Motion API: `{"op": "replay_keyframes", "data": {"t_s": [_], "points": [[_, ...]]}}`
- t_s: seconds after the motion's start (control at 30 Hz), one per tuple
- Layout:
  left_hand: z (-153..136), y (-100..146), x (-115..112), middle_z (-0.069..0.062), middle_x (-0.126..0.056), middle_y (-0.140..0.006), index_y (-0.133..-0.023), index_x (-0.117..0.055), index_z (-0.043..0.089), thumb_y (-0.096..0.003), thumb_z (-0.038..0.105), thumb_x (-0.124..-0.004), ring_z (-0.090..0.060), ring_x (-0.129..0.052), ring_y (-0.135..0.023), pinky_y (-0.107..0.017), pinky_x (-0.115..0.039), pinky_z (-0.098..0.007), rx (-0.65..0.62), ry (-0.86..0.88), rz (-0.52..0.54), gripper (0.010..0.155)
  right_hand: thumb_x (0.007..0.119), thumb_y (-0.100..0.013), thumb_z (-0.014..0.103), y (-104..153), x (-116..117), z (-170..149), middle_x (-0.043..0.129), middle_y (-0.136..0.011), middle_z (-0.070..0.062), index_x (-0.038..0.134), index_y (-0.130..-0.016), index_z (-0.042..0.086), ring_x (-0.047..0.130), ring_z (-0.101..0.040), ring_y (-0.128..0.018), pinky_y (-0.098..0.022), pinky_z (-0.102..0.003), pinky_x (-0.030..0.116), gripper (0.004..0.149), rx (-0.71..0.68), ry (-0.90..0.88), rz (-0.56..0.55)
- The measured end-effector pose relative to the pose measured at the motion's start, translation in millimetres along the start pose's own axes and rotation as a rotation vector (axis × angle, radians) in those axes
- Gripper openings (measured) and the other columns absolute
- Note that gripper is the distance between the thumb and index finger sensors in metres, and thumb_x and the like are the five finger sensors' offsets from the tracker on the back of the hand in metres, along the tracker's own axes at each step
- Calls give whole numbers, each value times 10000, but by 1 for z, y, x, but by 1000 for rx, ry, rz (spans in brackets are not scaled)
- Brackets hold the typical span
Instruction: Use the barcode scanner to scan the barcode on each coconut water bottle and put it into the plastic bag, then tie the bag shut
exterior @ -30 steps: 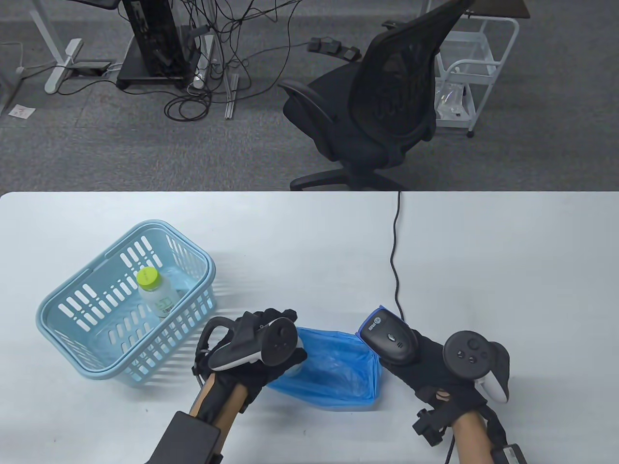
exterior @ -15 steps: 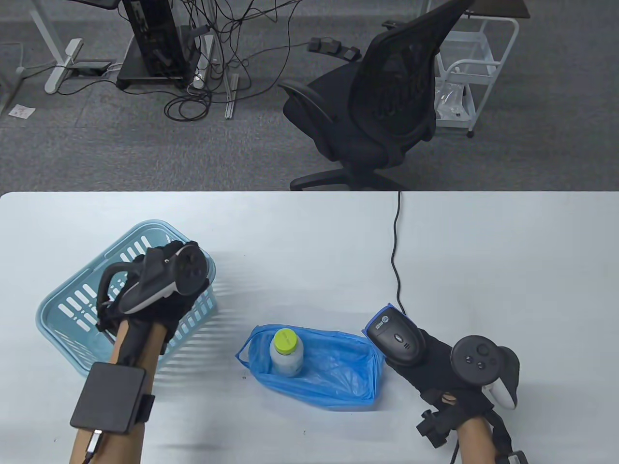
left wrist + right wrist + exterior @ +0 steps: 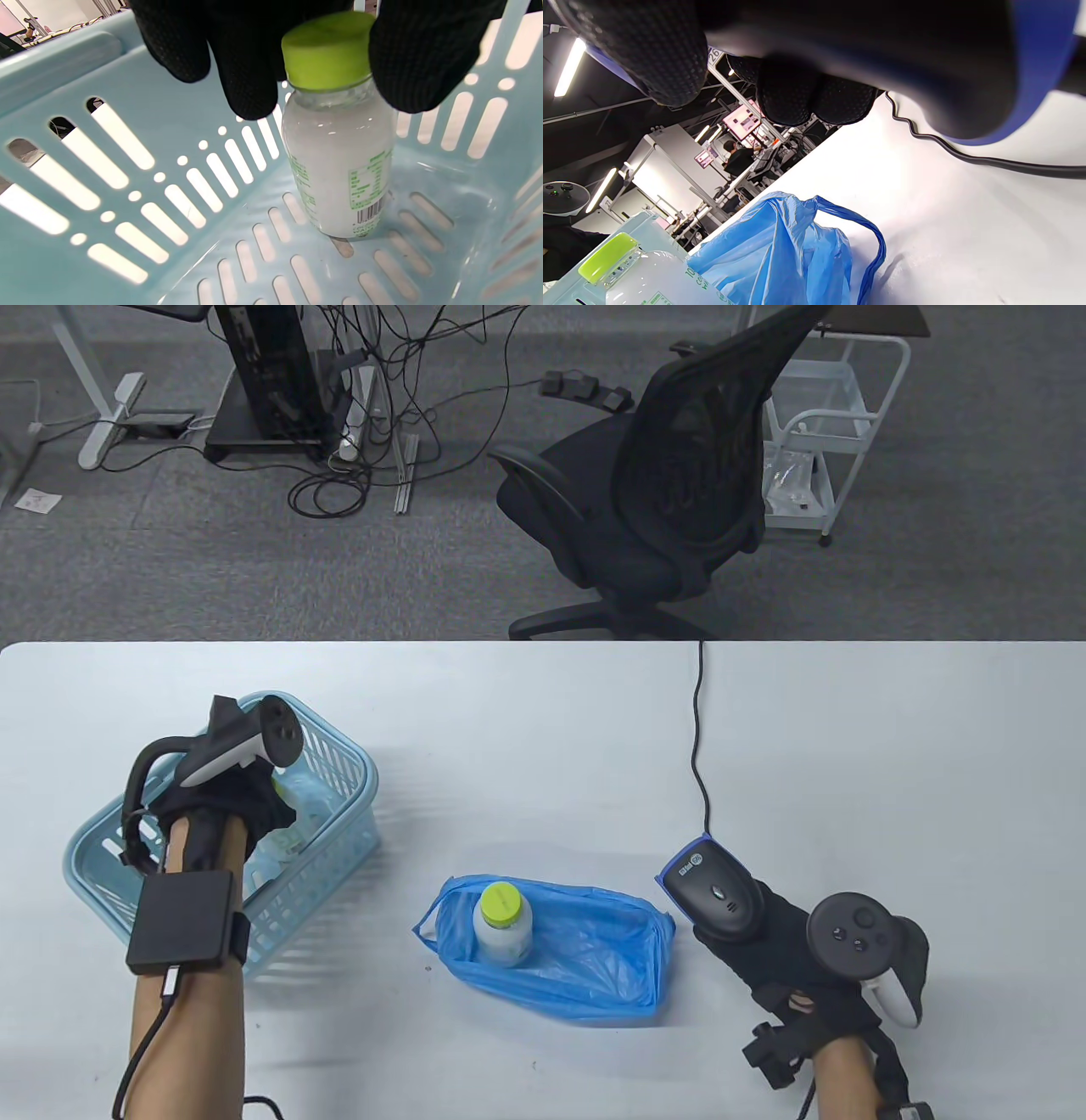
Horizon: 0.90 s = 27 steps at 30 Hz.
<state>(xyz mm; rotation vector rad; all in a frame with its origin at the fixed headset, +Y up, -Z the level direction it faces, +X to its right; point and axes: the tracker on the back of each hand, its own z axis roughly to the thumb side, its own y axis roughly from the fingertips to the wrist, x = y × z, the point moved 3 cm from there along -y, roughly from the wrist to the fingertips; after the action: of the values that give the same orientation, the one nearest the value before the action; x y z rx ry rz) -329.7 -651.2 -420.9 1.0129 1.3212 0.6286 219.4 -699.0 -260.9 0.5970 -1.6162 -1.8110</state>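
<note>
Reaching into the pale blue basket (image 3: 339, 780), the left hand (image 3: 237, 806) closes its gloved fingers (image 3: 250, 72) round the green-capped coconut water bottle (image 3: 339, 161) that stands upright on the slotted floor, thumb on one side of the cap, fingers on the other. A second earlier this hand was at the blue plastic bag (image 3: 585, 959), leaving a first bottle (image 3: 502, 929) there; half a second earlier it was crossing over the basket rim. One bottle now stands bagged, so by this reading the work is about half done, with the basket bottle yet to be scanned, bagged, and the bag tied.

The right hand (image 3: 780, 950) keeps its fingers wrapped round the barcode scanner (image 3: 717, 891), which has drifted slightly right of the bag, its cable (image 3: 697, 746) trailing across the white surface (image 3: 891, 746).

Both bottles are clear, rounded plastic filled with cloudy white liquid, with smooth lime caps; the basket bottle carries a printed green label with a barcode near its base. The bag is thin, crinkled film, slumped open with loop handles. The basket is rigid moulded plastic, pierced with slots and round holes.
</note>
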Motion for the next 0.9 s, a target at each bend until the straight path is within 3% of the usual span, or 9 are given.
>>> {"op": "replay_keyframes", "data": {"t_s": [0.1,0.23,0.4,0.63,0.9], "points": [[4,-1,2,-28,-749,-1157,-1167,-613,250,-559,459,-934,-195,-969,-914,-733,-774,-501,-15,-27,42,719,840,-532,474,0,1,0,895,-841,32,706,-957,231,938,-249,-795,-686,-566,712,509,1,5,8],[3,3,4,-49,-723,-1161,-1172,-587,222,-579,442,-903,-215,-950,-923,-743,-758,-516,-16,-36,60,707,839,-533,474,-1,2,0,895,-841,33,713,-954,232,937,-249,-798,-689,-564,712,501,0,11,12],[-4,28,22,-58,-697,-1169,-1183,-553,204,-593,447,-872,-224,-926,-936,-752,-734,-531,0,-23,122,714,840,-532,474,-1,3,0,895,-840,32,710,-955,231,936,-248,-800,-688,-565,713,505,-4,8,14],[-6,95,71,-76,-672,-1162,-1196,-512,168,-615,466,-814,-252,-885,-927,-747,-704,-566,-11,13,324,719,839,-532,475,-2,5,4,896,-838,33,711,-954,231,938,-246,-796,-685,-563,716,504,-27,18,22],[29,172,115,-67,-687,-1128,-1198,-498,152,-622,511,-759,-246,-873,-875,-721,-716,-568,-130,65,643,728,839,-532,476,-3,7,6,898,-836,32,708,-955,229,942,-245,-789,-682,-564,717,507,-56,1,28]]}}
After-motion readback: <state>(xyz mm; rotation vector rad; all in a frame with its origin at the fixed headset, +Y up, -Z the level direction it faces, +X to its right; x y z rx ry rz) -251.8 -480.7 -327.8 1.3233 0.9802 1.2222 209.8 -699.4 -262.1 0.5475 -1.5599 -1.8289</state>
